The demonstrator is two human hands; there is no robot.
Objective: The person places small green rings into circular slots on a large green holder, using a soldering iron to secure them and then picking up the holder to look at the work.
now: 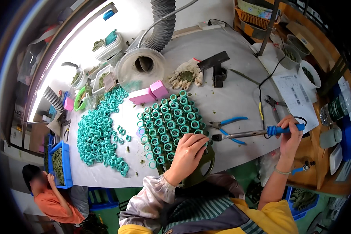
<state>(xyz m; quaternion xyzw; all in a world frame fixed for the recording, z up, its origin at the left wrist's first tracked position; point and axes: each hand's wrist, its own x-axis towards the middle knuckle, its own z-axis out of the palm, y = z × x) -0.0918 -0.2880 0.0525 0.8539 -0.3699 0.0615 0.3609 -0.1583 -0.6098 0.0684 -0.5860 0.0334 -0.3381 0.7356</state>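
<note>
My right hand (290, 134) is closed around the blue handle of a soldering iron (249, 134). Its long metal shaft points left, and the thick dark tip is beside my left hand (189, 154). That hand lies over the near right part of a green holder set with rows of teal rings (167, 124). Its fingers are bent and close together; what they pinch, if anything, is hidden beneath them. A dark green looped handle (210, 162) sticks out at the holder's near side. Blue-handled pliers (226, 124) lie just beyond the iron's shaft.
Loose teal rings (99, 136) are heaped on the left. Pink blocks (142, 95), a soiled glove (186, 75) and a grey duct hose (162, 27) with a clear hood stand beyond the holder. Red-handled cutters (274, 105) lie right. Another person (54, 199) sits at lower left.
</note>
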